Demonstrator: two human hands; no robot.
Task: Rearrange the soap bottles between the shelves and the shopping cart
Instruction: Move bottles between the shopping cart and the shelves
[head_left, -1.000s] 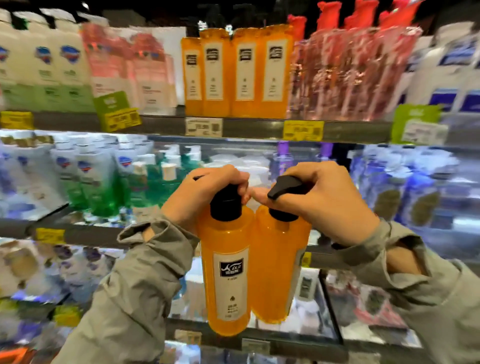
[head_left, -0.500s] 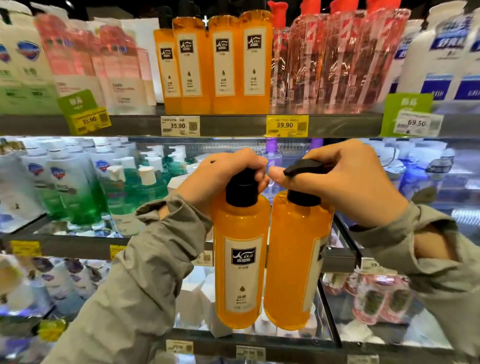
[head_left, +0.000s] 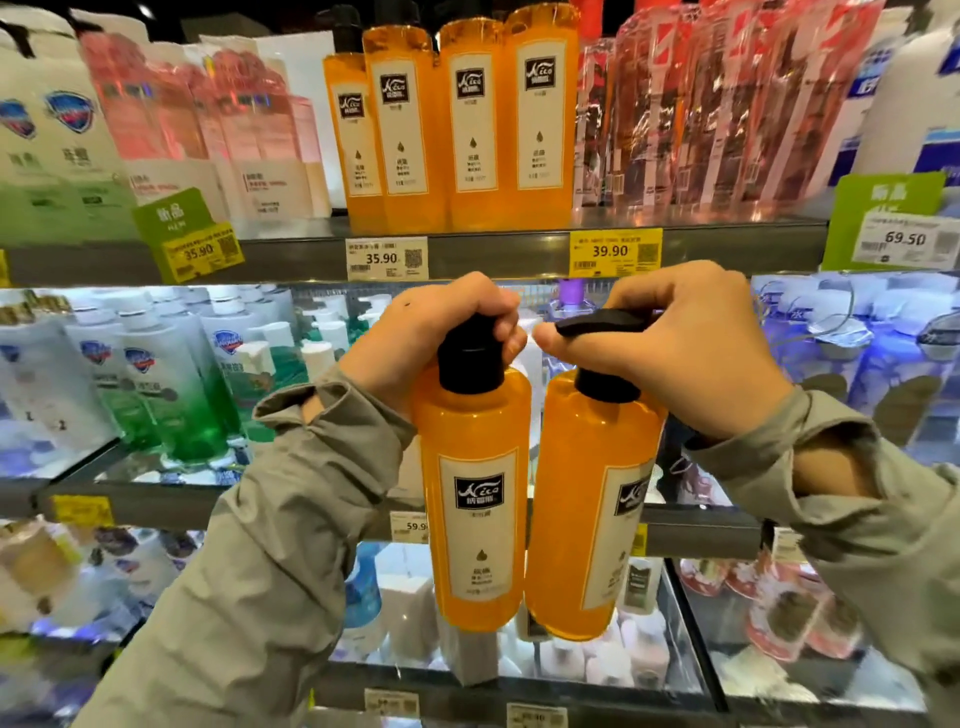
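Two orange soap bottles with black pump tops hang side by side in front of the shelves. My left hand (head_left: 441, 332) grips the pump of the left orange bottle (head_left: 475, 499), whose white label faces me. My right hand (head_left: 691, 348) grips the pump of the right orange bottle (head_left: 587, 509), label turned partly away. The bottles touch low down. Several matching orange bottles (head_left: 457, 119) stand in a row on the top shelf (head_left: 519, 249) directly above. No shopping cart is in view.
Clear red-capped bottles (head_left: 717, 114) stand right of the orange row, pink and white refill packs (head_left: 218, 130) to its left. Green and white bottles (head_left: 176, 384) fill the middle shelf left, blue ones (head_left: 857, 358) right. Lower shelves hold more packs.
Both hands have carried the two orange bottles upward and closer to the top shelf. The view has tilted up, so the orange row above looks larger and nearer.
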